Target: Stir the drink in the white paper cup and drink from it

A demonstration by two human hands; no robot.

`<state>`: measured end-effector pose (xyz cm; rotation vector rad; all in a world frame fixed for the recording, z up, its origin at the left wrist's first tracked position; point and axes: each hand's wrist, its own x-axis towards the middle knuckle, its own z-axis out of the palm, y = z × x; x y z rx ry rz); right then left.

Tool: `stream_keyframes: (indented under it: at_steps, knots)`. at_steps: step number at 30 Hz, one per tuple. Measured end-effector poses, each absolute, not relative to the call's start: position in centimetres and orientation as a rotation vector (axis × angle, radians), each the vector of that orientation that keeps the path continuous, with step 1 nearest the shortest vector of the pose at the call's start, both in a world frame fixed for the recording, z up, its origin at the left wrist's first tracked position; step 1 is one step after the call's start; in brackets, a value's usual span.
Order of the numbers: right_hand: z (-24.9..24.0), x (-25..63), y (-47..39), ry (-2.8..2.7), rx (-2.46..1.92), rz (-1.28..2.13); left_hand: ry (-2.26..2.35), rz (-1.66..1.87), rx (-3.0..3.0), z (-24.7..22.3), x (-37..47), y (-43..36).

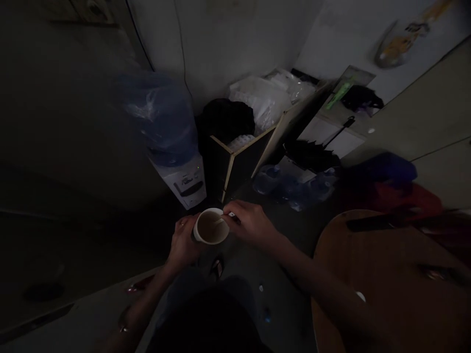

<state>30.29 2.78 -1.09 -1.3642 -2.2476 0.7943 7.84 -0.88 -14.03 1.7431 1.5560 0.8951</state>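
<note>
A white cup (196, 230) with brownish liquid in it is at the middle of the view. My left hand (183, 243) is wrapped round the cup's left side, a ring on one finger. Above the cup's right rim, my right hand (247, 221) pinches the handle of a spoon (219, 222). The spoon's lower part dips into the liquid. The cup is held up off any surface, over the dark floor.
A water dispenser (189, 184) with a big blue bottle (162, 117) stands ahead on the left. Beside it, a dark open box (248, 154) holds plastic bags (263, 98). Water bottles (294, 189) lie further right. A round wooden table (371, 274) is at the right.
</note>
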Motion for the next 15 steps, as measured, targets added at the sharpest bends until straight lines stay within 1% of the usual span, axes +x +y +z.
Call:
stream_keyframes:
  at_steps: [6,10,12,15]
  knots:
    - [2.0,28.1,3.6,-2.321,-0.989,1.071,1.53,0.855,1.688,-12.5,7.2,-2.5]
    - [3.1,27.5,4.4,-2.351,-1.032,0.909,1.533,0.89,1.627,-11.8,6.4,-3.0]
    - [3.5,27.2,4.4,-2.422,-1.012,0.944,1.511,0.903,1.597,-11.4,6.1,-2.9]
    - [4.3,26.3,4.4,-2.354,-0.946,0.997,1.456,0.904,1.555,-10.3,5.5,-2.8]
